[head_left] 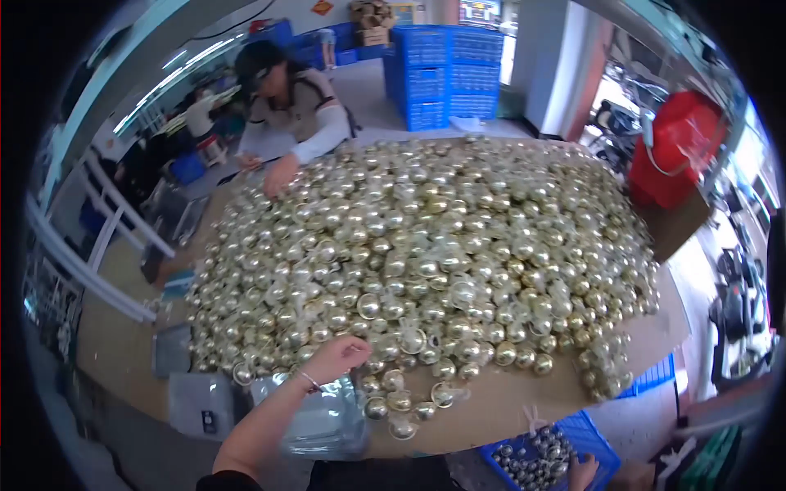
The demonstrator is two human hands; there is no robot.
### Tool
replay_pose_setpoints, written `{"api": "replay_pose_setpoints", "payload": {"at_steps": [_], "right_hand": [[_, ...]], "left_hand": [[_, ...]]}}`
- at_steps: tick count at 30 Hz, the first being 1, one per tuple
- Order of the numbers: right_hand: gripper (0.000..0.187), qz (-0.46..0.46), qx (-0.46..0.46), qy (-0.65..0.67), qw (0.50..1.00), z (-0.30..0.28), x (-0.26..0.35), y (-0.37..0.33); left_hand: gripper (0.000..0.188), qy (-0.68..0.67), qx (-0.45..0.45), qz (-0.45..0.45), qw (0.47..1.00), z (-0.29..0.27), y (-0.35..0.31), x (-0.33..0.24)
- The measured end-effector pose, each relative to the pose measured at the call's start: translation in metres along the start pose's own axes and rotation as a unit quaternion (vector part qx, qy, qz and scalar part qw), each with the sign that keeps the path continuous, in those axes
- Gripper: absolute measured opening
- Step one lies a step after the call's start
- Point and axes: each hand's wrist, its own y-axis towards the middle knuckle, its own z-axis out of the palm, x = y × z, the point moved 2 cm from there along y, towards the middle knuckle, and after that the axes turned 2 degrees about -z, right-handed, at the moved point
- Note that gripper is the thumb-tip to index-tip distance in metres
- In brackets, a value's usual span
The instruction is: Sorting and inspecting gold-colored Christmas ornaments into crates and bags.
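A broad heap of shiny pale-gold balls (458, 245), many with clear plastic-looking bits on them, covers most of the brown tabletop (499, 405). My left hand (340, 358) is at the heap's near edge, its fingers curled closed; whatever they may hold is hidden. Beneath my left forearm lie clear plastic bags (323, 413). Low on the right, my right hand (583, 472) reaches into a blue crate (602, 446), beside smaller silvery balls (532, 462). Its fingers are too small and partly hidden to read.
Across the table a person (299, 110) has a hand at the heap's far left edge. A flat clear tray (172, 350) sits at the left. Blue crates (446, 78) are stacked behind. A red bucket (675, 151) stands at the far right by a cardboard flap (675, 221).
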Motion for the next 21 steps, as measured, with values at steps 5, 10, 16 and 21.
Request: {"api": "replay_pose_setpoints", "payload": {"at_steps": [5, 10, 16, 21], "right_hand": [[0.014, -0.104, 0.297, 0.43, 0.846, -0.006, 0.261, -0.03], [0.019, -0.399, 0.322, 0.382, 0.769, -0.014, 0.499, -0.092], [0.043, -0.673, 0.172, 0.19, 0.694, 0.077, 0.686, -0.145], [0.074, -0.724, 0.232, 0.091, 0.643, 0.126, 0.732, -0.148]], "left_hand": [[0.019, -0.036, -0.09, 0.012, 0.995, -0.05, -0.05, 0.034], [0.023, 0.041, -0.124, -0.066, 0.989, -0.078, -0.039, 0.029], [0.027, 0.072, -0.195, -0.011, 0.978, -0.107, -0.03, 0.042], [0.024, -0.011, -0.237, 0.022, 0.971, -0.11, -0.017, 0.054]]}}
